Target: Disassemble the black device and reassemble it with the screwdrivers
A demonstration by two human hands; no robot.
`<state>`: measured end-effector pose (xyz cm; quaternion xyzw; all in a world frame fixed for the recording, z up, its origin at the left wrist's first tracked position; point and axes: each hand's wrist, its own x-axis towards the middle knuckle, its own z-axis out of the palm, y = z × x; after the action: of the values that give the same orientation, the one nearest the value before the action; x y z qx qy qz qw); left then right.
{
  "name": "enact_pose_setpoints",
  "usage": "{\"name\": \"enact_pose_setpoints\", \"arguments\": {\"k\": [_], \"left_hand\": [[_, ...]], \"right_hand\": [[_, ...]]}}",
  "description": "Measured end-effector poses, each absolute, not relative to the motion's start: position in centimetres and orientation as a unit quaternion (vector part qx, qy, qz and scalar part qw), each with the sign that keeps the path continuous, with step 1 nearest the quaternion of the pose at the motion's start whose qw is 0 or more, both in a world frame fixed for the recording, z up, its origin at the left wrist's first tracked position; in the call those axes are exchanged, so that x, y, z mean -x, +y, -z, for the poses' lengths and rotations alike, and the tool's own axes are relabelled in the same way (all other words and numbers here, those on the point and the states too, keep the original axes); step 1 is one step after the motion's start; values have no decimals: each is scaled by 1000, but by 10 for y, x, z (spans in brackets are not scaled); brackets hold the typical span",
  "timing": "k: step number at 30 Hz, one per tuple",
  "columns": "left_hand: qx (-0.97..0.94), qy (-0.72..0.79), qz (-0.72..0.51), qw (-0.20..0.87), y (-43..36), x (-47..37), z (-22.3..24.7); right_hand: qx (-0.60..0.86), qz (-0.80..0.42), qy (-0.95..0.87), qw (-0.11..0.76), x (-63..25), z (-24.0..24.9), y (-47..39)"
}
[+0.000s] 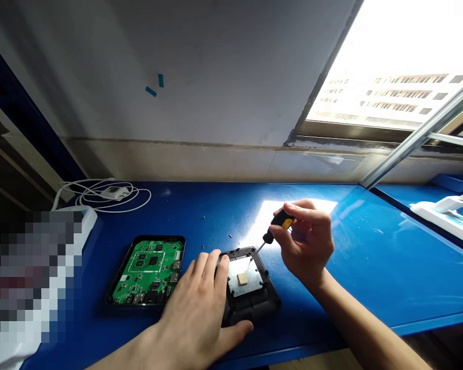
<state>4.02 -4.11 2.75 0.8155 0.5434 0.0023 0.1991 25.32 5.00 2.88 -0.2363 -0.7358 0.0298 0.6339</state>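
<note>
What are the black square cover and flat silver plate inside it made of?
The black square cover is probably satin plastic, given its moulded rim and soft sheen. The flat silver plate looks like smooth metal, from its grey shine.

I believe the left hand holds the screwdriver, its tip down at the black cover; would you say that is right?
Not quite: the head view shows the right hand, not the left hand, holding the screwdriver, its tip down at the black cover.
</note>
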Motion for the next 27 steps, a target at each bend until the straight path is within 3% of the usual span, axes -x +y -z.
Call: {"name": "enact_pose_setpoints", "arguments": {"k": [4,10,19,27], "left_hand": [[-817,543,-8,195,-40,-41,-27],[-817,542,-1,195,-41,-40,-29],[-818,540,-19,196,-41,-40,-31],[-815,547,-18,191,-41,-39,-29]], "right_hand": [[277,-38,-734,619,-249,-29,43],[212,-100,-746,624,-247,-26,42],[285,-31,-729,622,-248,-29,41],[201,-94,-756,616,-246,-33,39]]}}
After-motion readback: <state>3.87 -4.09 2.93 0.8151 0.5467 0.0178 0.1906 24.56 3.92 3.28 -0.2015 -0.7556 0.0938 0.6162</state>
